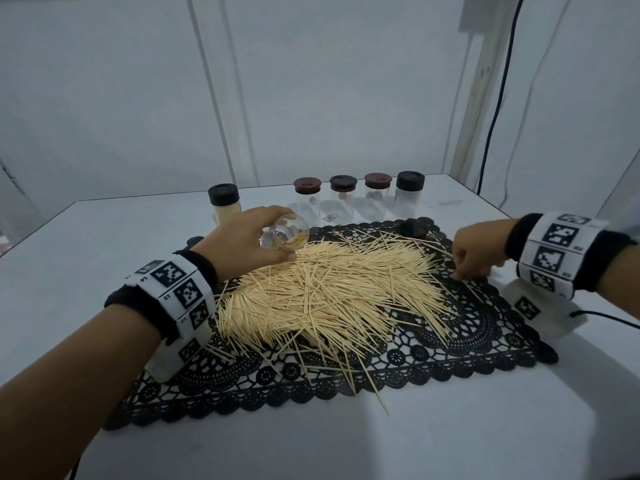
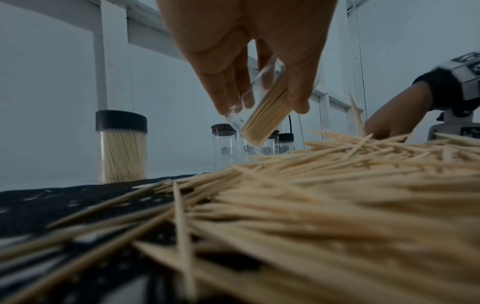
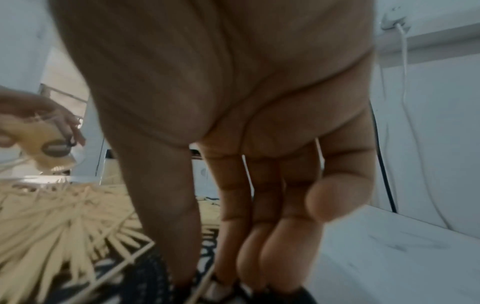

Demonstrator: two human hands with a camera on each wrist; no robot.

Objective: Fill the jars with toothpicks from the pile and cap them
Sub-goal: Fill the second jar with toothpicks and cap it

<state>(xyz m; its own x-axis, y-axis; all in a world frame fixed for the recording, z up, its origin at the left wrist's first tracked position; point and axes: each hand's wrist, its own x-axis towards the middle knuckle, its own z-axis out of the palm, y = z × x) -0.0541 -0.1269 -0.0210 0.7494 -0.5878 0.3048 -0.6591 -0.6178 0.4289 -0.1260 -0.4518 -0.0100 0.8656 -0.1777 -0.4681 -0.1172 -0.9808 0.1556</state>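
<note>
A big pile of toothpicks (image 1: 322,292) lies on a black lace mat (image 1: 460,344). My left hand (image 1: 282,239) grips a clear uncapped jar (image 1: 292,232), tilted over the pile's far left edge and partly filled with toothpicks. The left wrist view shows the jar (image 2: 262,115) held between thumb and fingers. My right hand (image 1: 465,271) is at the mat's right side, fingertips (image 3: 221,288) down on the lace, pinching a toothpick at the pile's edge. A loose black cap (image 1: 412,227) sits on the mat's far edge.
A capped jar full of toothpicks (image 1: 224,202) stands behind my left hand. Several empty capped jars (image 1: 343,195) stand in a row along the back of the white table (image 1: 346,445). Walls close in the back and sides; a dark cable (image 1: 498,98) hangs at the back right.
</note>
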